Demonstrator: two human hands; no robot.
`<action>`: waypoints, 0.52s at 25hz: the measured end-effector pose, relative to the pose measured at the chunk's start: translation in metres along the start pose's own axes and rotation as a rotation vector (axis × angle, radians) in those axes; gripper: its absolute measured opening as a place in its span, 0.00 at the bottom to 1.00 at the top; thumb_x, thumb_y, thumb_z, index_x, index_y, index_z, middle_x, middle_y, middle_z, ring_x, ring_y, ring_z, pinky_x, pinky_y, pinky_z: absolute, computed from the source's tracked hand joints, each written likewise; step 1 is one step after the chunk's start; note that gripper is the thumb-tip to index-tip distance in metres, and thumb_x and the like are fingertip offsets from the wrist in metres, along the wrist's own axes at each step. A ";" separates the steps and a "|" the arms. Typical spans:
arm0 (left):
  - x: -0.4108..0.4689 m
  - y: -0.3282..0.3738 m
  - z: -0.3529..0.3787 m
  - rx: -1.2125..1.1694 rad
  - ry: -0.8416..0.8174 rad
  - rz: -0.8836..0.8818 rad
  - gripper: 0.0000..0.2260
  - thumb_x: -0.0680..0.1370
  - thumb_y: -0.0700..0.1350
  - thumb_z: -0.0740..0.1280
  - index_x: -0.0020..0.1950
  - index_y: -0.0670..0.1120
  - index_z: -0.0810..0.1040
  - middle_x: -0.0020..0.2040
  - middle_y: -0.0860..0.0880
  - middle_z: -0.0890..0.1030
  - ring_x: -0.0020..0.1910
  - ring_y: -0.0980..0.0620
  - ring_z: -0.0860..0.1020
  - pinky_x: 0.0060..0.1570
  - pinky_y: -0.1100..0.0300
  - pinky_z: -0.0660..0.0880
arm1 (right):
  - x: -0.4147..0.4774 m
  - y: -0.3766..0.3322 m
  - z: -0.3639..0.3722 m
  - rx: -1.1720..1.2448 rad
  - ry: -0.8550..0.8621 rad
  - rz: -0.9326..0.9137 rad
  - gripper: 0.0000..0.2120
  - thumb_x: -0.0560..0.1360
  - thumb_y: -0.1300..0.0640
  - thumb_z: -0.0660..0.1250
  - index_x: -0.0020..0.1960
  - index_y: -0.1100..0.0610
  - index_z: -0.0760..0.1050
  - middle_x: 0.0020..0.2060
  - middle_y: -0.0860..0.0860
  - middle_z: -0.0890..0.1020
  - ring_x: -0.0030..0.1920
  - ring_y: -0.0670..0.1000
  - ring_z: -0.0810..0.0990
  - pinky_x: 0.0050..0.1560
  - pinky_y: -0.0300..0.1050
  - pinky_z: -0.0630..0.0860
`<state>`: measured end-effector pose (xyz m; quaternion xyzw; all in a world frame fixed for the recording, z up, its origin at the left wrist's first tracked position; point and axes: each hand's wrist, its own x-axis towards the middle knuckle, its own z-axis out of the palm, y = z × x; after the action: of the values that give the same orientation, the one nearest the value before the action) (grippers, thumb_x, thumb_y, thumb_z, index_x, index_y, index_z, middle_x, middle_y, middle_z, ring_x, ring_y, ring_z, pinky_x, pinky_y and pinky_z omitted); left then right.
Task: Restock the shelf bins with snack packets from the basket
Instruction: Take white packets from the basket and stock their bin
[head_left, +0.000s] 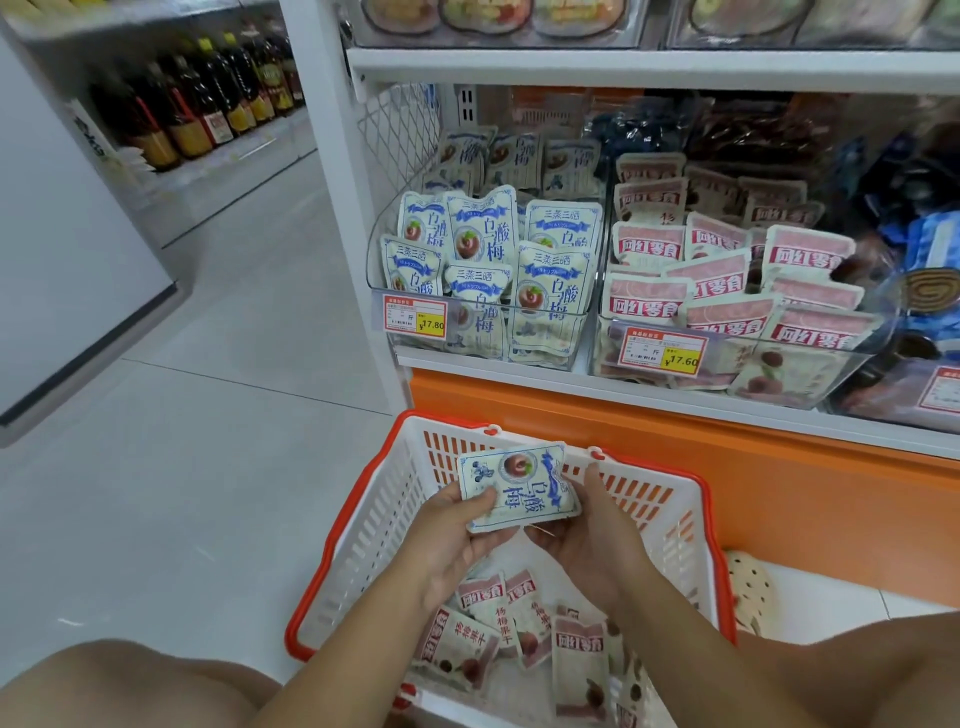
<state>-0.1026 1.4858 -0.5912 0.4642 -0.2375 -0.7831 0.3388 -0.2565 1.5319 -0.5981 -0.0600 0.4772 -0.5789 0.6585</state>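
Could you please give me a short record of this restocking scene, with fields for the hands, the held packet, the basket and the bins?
held item: blue-and-white packet, above the basket
left hand: grips the packet's left end
right hand: holds its right end
basket contents: pink packets
left bin: the blue-and-white kind, 17.80 tag
right bin: the pink kind, 17.60 tag
likely destination: left bin, by matching print

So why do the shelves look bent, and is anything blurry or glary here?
Head view: the wide-angle lens bows the white shelf post; the dark bottles far left are soft; the clear bin fronts carry pale glare; the blue-and-white plum packet is sharp; light is even.
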 end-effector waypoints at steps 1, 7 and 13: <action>-0.003 0.002 0.003 -0.009 -0.002 0.010 0.13 0.78 0.35 0.65 0.63 0.37 0.75 0.55 0.38 0.83 0.54 0.41 0.82 0.41 0.56 0.82 | -0.003 -0.003 0.002 -0.014 -0.020 -0.014 0.27 0.82 0.42 0.52 0.60 0.62 0.78 0.52 0.61 0.84 0.47 0.56 0.81 0.50 0.50 0.77; -0.024 0.028 0.023 0.191 -0.037 0.133 0.11 0.78 0.39 0.67 0.61 0.43 0.78 0.52 0.44 0.85 0.52 0.46 0.84 0.47 0.54 0.81 | -0.026 -0.036 0.028 -0.362 -0.085 -0.231 0.15 0.75 0.59 0.69 0.61 0.60 0.76 0.50 0.56 0.85 0.49 0.55 0.85 0.47 0.47 0.79; -0.042 0.127 0.068 0.617 -0.045 0.528 0.08 0.78 0.44 0.68 0.57 0.49 0.81 0.49 0.51 0.85 0.47 0.56 0.83 0.46 0.61 0.80 | -0.046 -0.151 0.088 -0.546 -0.102 -0.552 0.13 0.72 0.64 0.72 0.56 0.56 0.78 0.46 0.54 0.86 0.44 0.52 0.86 0.41 0.43 0.81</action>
<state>-0.1091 1.4377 -0.4490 0.4497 -0.5799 -0.5712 0.3677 -0.2958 1.4791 -0.4293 -0.3876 0.5462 -0.5823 0.4609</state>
